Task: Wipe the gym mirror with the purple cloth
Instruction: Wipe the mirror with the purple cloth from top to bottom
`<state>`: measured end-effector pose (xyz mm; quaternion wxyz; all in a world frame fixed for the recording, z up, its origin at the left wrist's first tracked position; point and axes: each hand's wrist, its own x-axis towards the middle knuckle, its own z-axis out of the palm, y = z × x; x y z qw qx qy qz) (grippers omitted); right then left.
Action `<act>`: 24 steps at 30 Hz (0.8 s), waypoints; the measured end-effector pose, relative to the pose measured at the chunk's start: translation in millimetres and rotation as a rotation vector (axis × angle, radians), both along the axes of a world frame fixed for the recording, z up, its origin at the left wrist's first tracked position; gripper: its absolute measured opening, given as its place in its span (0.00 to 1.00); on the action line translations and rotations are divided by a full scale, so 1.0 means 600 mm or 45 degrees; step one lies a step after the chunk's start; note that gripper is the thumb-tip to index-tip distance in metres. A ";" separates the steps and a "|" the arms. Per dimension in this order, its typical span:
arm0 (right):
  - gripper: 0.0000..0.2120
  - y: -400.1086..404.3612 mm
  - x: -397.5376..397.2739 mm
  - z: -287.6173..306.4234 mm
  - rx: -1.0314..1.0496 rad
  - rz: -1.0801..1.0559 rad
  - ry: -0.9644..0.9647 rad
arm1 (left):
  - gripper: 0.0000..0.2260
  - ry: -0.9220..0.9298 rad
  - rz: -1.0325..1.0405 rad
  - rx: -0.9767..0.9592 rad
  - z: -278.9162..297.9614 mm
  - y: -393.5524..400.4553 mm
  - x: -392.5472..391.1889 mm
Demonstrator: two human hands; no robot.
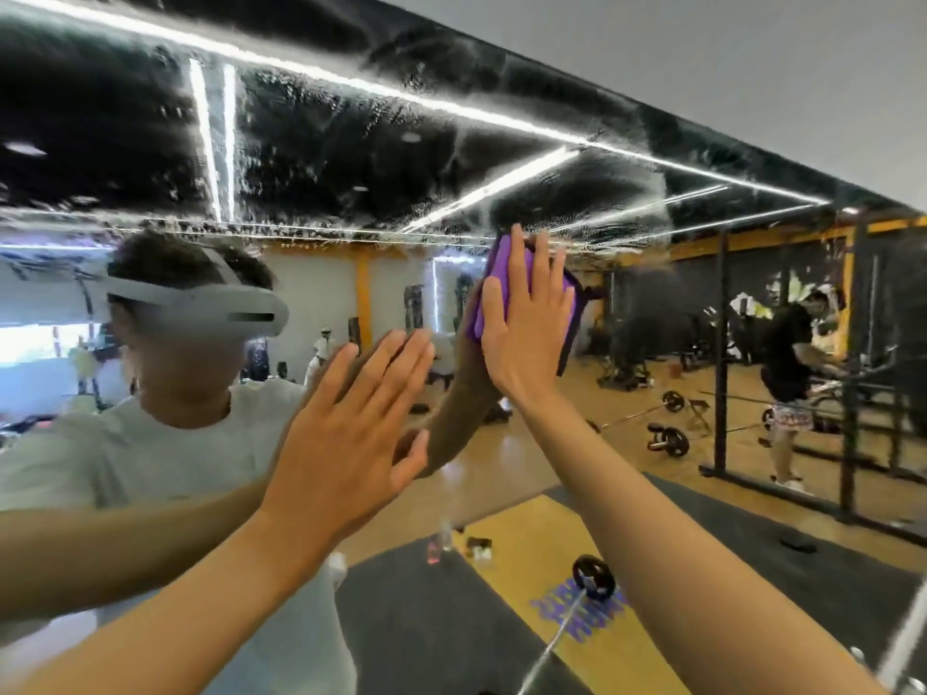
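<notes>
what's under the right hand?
The purple cloth, pressed flat against the mirror by the right hand's straight fingers. Cloth edges show at the left, top and right of the hand; its middle and the glass behind it are covered.

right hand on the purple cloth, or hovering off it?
Touching. The head view shows the right hand laid flat over the purple cloth, straight fingers pressing it against the mirror.
</notes>
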<state>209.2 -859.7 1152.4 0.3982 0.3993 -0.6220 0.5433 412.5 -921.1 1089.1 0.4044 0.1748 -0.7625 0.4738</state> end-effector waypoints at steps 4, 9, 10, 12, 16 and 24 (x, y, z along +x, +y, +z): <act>0.29 -0.016 0.090 0.044 0.087 0.127 0.412 | 0.35 0.056 0.004 0.032 0.000 0.005 0.003; 0.28 -0.011 0.091 0.078 0.135 0.124 0.697 | 0.35 0.083 -0.089 0.050 0.003 0.004 0.001; 0.27 -0.008 0.084 0.080 0.148 0.127 0.740 | 0.36 0.087 -0.104 0.043 0.001 0.002 0.002; 0.28 -0.003 0.066 0.083 0.147 0.111 0.718 | 0.37 0.085 -0.124 0.040 -0.001 -0.001 0.002; 0.29 0.015 0.015 0.071 0.087 0.075 0.355 | 0.36 0.096 -0.145 0.071 -0.004 0.001 0.002; 0.31 0.051 -0.113 0.030 0.056 0.061 0.119 | 0.34 0.193 -0.153 0.119 -0.018 0.049 -0.038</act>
